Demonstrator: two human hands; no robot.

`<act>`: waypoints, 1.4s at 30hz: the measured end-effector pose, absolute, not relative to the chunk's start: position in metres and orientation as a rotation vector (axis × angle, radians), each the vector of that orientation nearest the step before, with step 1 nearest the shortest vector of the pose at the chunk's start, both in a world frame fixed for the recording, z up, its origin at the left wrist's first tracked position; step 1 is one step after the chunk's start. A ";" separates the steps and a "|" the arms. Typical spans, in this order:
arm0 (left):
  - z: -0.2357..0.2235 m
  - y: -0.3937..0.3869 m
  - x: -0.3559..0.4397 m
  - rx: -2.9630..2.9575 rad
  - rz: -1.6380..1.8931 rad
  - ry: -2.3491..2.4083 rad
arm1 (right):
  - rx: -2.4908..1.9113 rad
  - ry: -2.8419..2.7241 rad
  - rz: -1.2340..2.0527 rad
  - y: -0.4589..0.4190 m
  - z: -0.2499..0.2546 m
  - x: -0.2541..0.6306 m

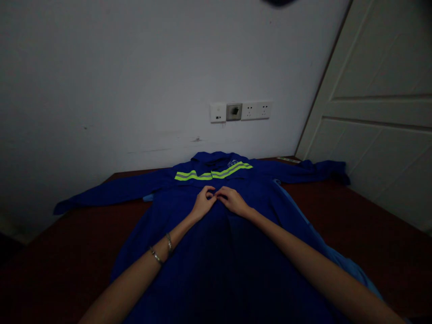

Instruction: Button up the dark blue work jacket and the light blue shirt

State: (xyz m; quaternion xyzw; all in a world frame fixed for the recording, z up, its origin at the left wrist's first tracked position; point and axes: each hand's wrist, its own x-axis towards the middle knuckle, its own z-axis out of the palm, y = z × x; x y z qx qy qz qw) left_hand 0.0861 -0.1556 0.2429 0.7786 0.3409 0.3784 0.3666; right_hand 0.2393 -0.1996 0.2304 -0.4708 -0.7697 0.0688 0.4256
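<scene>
A blue work jacket (pixel 189 211) with yellow-green reflective strips (pixel 232 170) across the chest lies spread out, front side up, its collar toward the wall and both sleeves stretched sideways. My left hand (pixel 204 201) and my right hand (pixel 232 200) meet at the front placket, just below the strips. The fingers of both are bent and pinched together on the jacket's front edge, fingertips almost touching. Whatever small part lies between them is hidden. Two bracelets circle my left wrist and forearm.
The jacket rests on a dark reddish-brown wooden surface (pixel 337 211) against a pale wall (pixel 135 90). Sockets and switches (pixel 255 110) sit on the wall above the collar. A white panelled door (pixel 381 108) stands at the right. Light blue cloth (pixel 344 261) shows under the jacket's right side.
</scene>
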 end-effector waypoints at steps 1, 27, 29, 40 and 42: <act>0.242 -0.155 0.086 2.000 0.974 0.875 | -1.181 -1.916 0.170 -0.200 0.230 0.239; 0.244 -0.154 0.083 1.984 1.019 0.858 | -1.129 -1.906 -0.006 -0.205 0.238 0.238; 0.244 -0.155 0.083 1.995 1.021 0.866 | -1.129 -1.900 -0.009 -0.204 0.238 0.239; 0.247 -0.158 0.083 2.146 0.994 0.920 | -1.181 -1.992 -0.034 -0.206 0.245 0.239; 0.248 -0.159 0.084 2.241 0.961 0.935 | -1.184 -2.038 -0.081 -0.208 0.248 0.238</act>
